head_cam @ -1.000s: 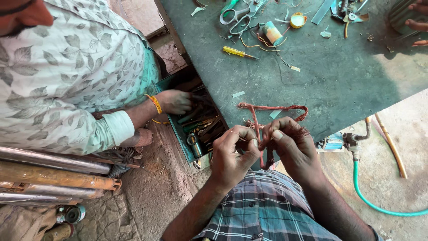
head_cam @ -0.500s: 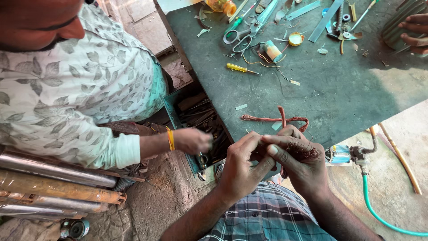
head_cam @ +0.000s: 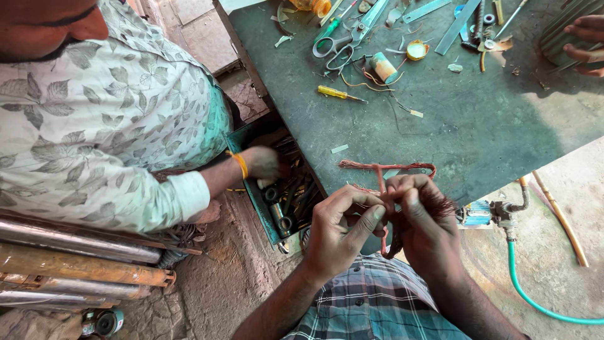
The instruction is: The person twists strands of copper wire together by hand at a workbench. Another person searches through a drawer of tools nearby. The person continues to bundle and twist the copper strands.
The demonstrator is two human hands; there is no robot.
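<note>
Far left: rusted metal pipes point(head_cam: 75, 264) are seen lying on the floor; beside them a co-worker's hand point(head_cam: 261, 162) is set in an open drawer of sockets point(head_cam: 286, 201); centre: the copper wire bundle point(head_cam: 387, 179) is held over the near edge of the green counter point(head_cam: 478, 132); the left hand point(head_cam: 340, 230) has its fingers closed, pinching the bundle; the right hand point(head_cam: 421, 214) has its fingers curled around it; a yellow screwdriver point(head_cam: 336, 93) and scissors point(head_cam: 336, 47) lie further back; right: a green hose point(head_cam: 528, 296) is seen on the floor.

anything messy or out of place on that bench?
Yes. The dark green worktop is littered with paper scraps and wire offcuts around the grey-handled scissors and yellow-handled screwdriver. The reddish copper wire bundle overhangs its near edge.
</note>
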